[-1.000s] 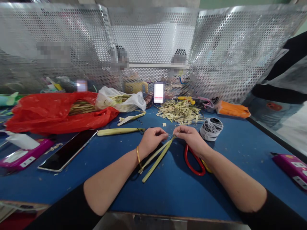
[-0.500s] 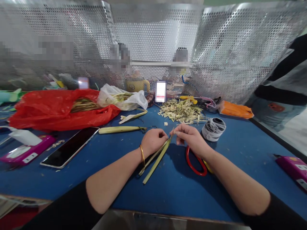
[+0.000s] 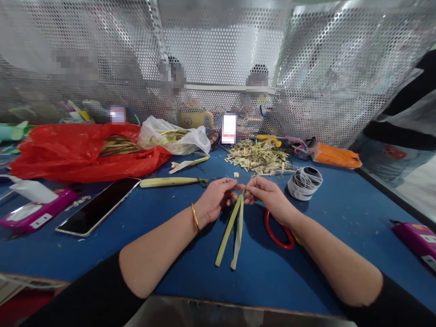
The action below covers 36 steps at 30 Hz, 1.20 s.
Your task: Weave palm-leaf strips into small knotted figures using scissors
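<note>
Two flat pale-green plant strips (image 3: 229, 231) meet at their upper ends and spread apart toward me over the blue table (image 3: 190, 268). My right hand (image 3: 267, 196) pinches them where they join, thumb against fingers. Close beside it on the left, my left hand (image 3: 220, 197) has its thumb and forefinger brought together near the strips' tops; what lies between those fingertips is too small to make out. Red-handled scissors (image 3: 277, 234) lie partly under my right wrist. A spool of grey-white thread (image 3: 304, 183) stands right of that hand.
Behind my hands are a heap of plant scraps (image 3: 255, 156), a white plastic bag (image 3: 173, 136) and a red bag (image 3: 68, 154) of stalks. A phone (image 3: 98, 206), a pale stalk (image 3: 170, 182) and a purple power strip (image 3: 44, 209) lie left. A perforated metal screen (image 3: 218, 45) stands behind.
My left hand has let the strips go from under it and turned more open, its fingers still by the tops. The strips' lower ends have swung right, and both now hang from my right hand.
</note>
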Tool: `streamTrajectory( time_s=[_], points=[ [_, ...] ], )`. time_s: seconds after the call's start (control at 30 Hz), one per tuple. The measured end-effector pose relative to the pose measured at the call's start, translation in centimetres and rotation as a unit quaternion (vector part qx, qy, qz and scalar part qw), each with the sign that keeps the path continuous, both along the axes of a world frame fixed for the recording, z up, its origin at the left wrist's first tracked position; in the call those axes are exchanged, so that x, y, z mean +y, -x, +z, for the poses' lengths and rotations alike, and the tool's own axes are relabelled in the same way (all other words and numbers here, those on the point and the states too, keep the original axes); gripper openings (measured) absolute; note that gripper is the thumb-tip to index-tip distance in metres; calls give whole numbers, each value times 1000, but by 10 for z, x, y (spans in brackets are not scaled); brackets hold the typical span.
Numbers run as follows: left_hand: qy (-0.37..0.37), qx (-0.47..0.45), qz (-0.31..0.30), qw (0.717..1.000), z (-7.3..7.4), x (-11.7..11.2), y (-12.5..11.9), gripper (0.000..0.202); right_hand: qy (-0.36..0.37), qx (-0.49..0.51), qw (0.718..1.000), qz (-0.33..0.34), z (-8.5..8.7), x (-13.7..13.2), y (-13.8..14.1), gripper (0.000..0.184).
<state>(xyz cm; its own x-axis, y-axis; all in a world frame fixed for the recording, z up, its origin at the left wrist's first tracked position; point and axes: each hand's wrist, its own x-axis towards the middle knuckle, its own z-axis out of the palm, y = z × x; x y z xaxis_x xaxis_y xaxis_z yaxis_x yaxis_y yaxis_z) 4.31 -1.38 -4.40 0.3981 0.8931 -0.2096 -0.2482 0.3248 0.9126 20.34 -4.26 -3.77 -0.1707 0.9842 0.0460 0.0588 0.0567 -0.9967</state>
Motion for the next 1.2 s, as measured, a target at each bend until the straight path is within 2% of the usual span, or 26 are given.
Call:
streamTrajectory(
  time_s=[0.13, 0.27, 0.4, 0.63, 0.77, 0.87, 1.07, 1.2],
  points=[
    [-51, 43, -14, 998, -2, -2, -2, 13, -5, -19, 1000, 1, 1, -1, 1, 20],
    [-121, 102, -13, 987, -1, -4, -5, 13, -43, -91, 995, -10, -1, -1, 2, 16],
    [-143, 129, -9, 981, -1, -4, -5, 14, -67, -148, 987, -13, -5, 1, 0, 12],
    [-155, 156, -9, 975, -3, -2, -4, 16, -76, -183, 980, -8, -10, 2, -3, 13],
    [-151, 164, -9, 975, -3, -2, -3, 17, -59, -150, 987, -2, -9, 3, -2, 10],
    [-120, 153, -20, 981, -2, -1, -1, 16, -54, -131, 990, 2, -5, 3, -3, 11],
    [-81, 171, -45, 981, 2, -2, 1, 14, -123, -188, 974, -21, 5, 0, -5, 11],
    [-111, 211, -73, 968, 3, -2, 1, 17, -163, -234, 959, -6, 5, -2, -4, 11]
  ],
)
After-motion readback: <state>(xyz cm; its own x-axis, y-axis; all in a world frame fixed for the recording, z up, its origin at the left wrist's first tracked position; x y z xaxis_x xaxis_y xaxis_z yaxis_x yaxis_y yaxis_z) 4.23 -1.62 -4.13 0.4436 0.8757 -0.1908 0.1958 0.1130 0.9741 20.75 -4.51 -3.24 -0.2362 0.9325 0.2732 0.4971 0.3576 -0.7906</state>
